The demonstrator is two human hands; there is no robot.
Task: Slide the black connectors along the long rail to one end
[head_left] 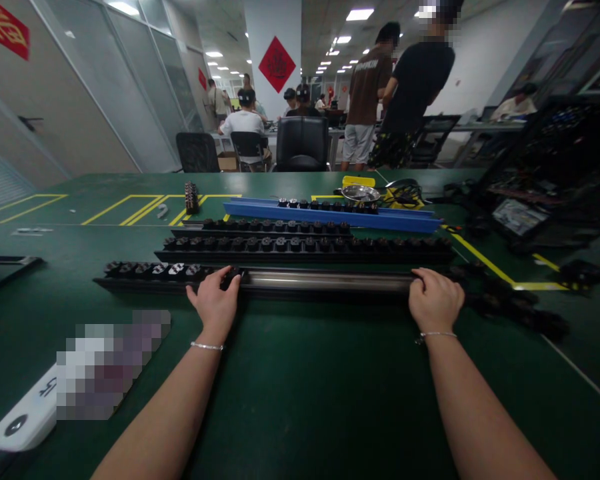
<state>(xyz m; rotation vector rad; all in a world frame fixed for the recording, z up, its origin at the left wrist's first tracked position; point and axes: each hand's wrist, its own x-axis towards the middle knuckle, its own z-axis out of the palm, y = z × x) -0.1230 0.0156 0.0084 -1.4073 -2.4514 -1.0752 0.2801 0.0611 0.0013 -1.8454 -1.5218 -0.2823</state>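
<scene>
Near the front of the dark green tabletop [305,380], your left hand [215,301] and right hand [434,301] sit on the long black rail [325,281], which lies crosswise, nearest row to you. Hands well apart, one at each end of the rail's bare shiny grey metal stretch. Left fingers [229,279] curl over the rail's top, closed on it right at the last of the small black clip parts [150,270] that fill its left section. Right fingers [423,277] curl over too, closed on the rail; fingertips hidden behind it. Thin silver bracelet [207,346] on your left wrist, another on your right.

Just behind, parallel: two loaded black rails [305,245], full of black parts. Further back, a long blue rail [330,217], then a round silver metal bowl [361,193] beside a flat yellow box [359,180]. Small dark stack of parts [191,198] stands far left of those. White flat device [25,417] lies near your left forearm. Other people stand and sit well beyond the tabletop.
</scene>
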